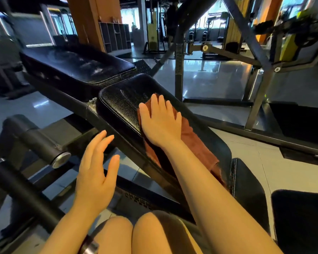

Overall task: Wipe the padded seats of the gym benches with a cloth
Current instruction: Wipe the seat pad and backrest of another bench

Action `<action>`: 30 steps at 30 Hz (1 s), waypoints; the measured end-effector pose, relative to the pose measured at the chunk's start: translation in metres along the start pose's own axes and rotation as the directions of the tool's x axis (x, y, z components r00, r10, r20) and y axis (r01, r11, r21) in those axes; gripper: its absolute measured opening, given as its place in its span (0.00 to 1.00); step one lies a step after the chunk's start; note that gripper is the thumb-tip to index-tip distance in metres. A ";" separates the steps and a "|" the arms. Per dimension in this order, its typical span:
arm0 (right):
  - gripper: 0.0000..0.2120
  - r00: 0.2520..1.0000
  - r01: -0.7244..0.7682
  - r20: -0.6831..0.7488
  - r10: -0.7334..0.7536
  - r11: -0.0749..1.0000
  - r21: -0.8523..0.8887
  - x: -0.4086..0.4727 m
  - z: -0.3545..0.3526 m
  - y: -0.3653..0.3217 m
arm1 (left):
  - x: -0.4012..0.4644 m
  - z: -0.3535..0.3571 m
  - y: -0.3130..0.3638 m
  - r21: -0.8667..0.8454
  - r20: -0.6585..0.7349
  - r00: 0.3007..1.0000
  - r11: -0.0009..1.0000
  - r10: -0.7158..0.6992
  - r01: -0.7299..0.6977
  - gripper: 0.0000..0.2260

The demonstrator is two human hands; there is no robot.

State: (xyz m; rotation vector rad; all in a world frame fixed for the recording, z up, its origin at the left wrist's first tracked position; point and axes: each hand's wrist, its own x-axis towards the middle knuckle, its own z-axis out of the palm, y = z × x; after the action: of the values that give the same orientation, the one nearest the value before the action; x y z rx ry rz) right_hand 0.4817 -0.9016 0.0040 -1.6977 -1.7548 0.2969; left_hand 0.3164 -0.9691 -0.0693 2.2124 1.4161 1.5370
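Right hand (159, 123) on rust-brown cloth (196, 145)

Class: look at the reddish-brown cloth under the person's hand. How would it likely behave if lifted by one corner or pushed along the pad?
The cloth is probably floppy: it drapes over the pad's edge, so it would hang limp if lifted. It looks thin, so probably light. Pushed by the flat right hand, it may bunch on the grained surface rather than slide cleanly.
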 end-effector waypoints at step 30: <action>0.40 0.988 0.152 0.043 -0.149 0.987 -0.053 0.042 0.005 -0.038 | 0.011 -0.024 0.005 -0.191 -0.038 0.992 0.975 -0.122 0.113 0.19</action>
State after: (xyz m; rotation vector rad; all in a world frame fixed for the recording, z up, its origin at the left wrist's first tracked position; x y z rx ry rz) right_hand 0.4512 -0.8651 0.0358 -1.5968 -1.9246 0.2158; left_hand 0.3012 -0.9734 -0.0471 1.9599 1.3269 1.6225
